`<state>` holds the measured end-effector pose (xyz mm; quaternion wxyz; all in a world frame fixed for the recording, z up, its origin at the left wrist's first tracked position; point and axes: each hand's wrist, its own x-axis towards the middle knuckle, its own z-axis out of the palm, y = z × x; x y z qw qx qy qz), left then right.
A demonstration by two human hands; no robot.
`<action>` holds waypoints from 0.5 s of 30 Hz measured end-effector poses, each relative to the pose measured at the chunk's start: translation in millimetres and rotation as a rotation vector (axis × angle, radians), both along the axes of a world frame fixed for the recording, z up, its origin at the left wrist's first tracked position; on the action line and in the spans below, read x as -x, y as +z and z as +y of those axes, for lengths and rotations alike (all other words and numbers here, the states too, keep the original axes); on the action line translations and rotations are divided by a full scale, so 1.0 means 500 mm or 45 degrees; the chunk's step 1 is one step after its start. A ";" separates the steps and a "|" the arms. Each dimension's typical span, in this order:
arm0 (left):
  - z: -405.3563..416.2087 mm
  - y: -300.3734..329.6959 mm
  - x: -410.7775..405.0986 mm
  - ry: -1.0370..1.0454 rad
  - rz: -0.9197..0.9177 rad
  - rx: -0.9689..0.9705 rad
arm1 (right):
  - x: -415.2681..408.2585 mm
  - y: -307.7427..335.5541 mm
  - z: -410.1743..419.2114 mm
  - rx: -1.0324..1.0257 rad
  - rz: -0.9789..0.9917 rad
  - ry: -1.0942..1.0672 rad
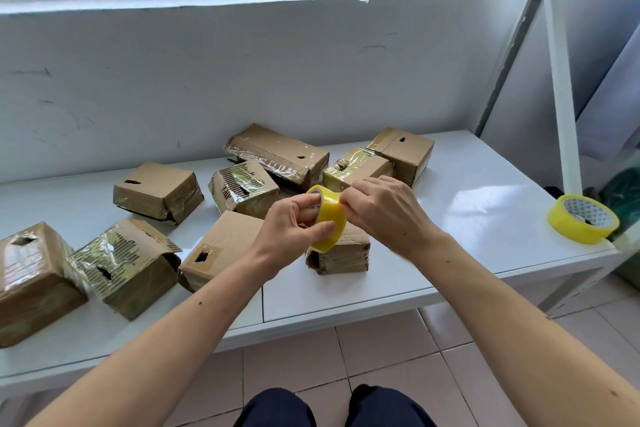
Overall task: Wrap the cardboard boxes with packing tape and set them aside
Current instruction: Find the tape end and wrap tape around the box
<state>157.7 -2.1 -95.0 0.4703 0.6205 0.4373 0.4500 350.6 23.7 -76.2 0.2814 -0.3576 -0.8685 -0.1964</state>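
Nine taped cardboard boxes (157,191) are spread over the white table (467,218) below a pale wall, a yellow tape roll (328,217) being gripped at centre frame by the left hand (289,230) and pinched by the right hand (384,210).

Both hands raised together — left hand (294,225) gripping, right hand (384,208) pinching.

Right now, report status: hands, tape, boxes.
Left hand grips tape roll; right hand pinches at its edge. Small box waits beneath. Nothing blocking.
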 end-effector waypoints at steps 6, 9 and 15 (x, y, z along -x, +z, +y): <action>-0.001 0.000 0.002 -0.052 0.063 0.009 | -0.003 -0.002 -0.001 0.259 0.239 -0.006; 0.001 0.000 0.004 -0.045 0.063 -0.021 | -0.010 -0.013 0.001 0.634 0.561 0.039; -0.001 -0.010 0.004 -0.048 0.043 -0.075 | -0.003 -0.019 -0.010 0.784 0.854 0.101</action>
